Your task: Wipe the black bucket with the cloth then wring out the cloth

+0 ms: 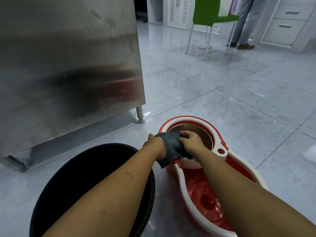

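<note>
The black bucket [82,177] stands on the floor at the lower left, under my left forearm. A dark grey cloth [171,147] stretches between both hands above the near rim of the red mop bucket. My left hand [154,142] grips the cloth's left end, with the cloth draped over its wrist. My right hand [191,140] clutches the right end, its fingers bunched into the fabric. One corner of the cloth hangs down toward the floor between the two buckets.
A red and white spin mop bucket [220,151] with a steel basket sits right of the black bucket. A stainless steel cabinet [68,65] stands at left on a leg [139,115]. Farther off are a green chair [210,16], a standing person [244,23] and white drawers [287,23].
</note>
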